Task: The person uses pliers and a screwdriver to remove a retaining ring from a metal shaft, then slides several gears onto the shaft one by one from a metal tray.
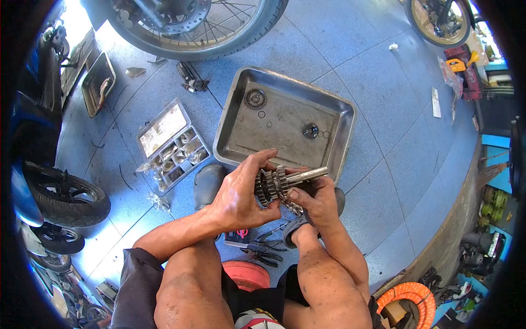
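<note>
A gearbox shaft (306, 176) with several toothed gears stacked on it is held between my two hands, over the near edge of a metal tray. My left hand (241, 189) wraps round the gear end, its thumb and fingers on either side of the teeth. Near the bare end of the shaft, my right hand (319, 200) grips with its thumb pressed by the gears and its fingers partly hidden underneath. Inside the tray (227, 129) lie a large gear (255, 99), a smaller dark gear (311, 130) and a few thin rings (261, 114).
Left of the tray, an open compartment box (161, 131) holds small bagged parts. Pliers (263, 253) lie on the floor between my feet, by a red stool (246, 274). A motorcycle wheel (219, 46) stands beyond the tray. An orange coiled hose (411, 293) sits at lower right.
</note>
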Motion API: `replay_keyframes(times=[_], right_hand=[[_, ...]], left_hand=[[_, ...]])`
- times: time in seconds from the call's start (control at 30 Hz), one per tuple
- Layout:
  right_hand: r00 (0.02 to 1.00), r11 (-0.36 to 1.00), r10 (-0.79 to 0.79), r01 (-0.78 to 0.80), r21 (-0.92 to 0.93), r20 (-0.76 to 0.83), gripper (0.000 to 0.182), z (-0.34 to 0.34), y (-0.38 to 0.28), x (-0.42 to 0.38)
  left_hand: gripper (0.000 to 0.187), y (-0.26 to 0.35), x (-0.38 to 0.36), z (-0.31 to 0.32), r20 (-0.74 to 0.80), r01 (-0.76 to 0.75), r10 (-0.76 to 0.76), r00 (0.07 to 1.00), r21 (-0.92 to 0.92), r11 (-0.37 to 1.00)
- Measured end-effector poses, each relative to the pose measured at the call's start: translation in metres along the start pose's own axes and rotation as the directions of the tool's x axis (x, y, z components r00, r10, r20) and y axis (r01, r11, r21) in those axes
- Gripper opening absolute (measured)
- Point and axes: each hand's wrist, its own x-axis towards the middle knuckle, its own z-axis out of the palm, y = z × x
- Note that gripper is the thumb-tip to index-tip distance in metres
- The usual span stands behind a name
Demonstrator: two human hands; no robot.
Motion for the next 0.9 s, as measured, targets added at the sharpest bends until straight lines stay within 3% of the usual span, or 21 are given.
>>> replay_keyframes(times=[0.13,0.23,0.47,0.7,0.9], right_hand=[[0.999,0.995,-0.045,0.044,-0.088,-0.013,0.047,0.0005,0.0025,0.0005],[1.0,0.996,0.002,-0.002,-0.087,-0.003,0.047,0.0022,0.0048,-0.0021],[0.998,0.992,-0.055,0.059,-0.109,0.038,0.051,0.0013,0.0035,-0.0017],[0.998,0.997,0.019,-0.014,-0.076,0.056,0.055,-0.0018,0.0017,-0.0032],[0.992,0.996,-0.05,0.058,-0.07,0.112,0.065,0.0004,0.0037,-0.0019]], left_hand=[[0.081,0.0012,0.0023,-0.0032,0.034,-0.012,0.012,0.999,0.003,1.0],[0.081,-0.0069,0.0024,-0.0021,0.052,-0.035,0.032,0.998,0.04,0.999],[0.075,-0.0076,0.0016,-0.0005,0.044,0.011,-0.014,0.999,0.073,0.997],[0.069,-0.0017,0.0018,-0.0002,0.053,0.071,-0.074,0.996,0.055,0.996],[0.064,-0.0048,0.0017,-0.0006,0.011,-0.003,0.002,1.0,0.069,0.998]])
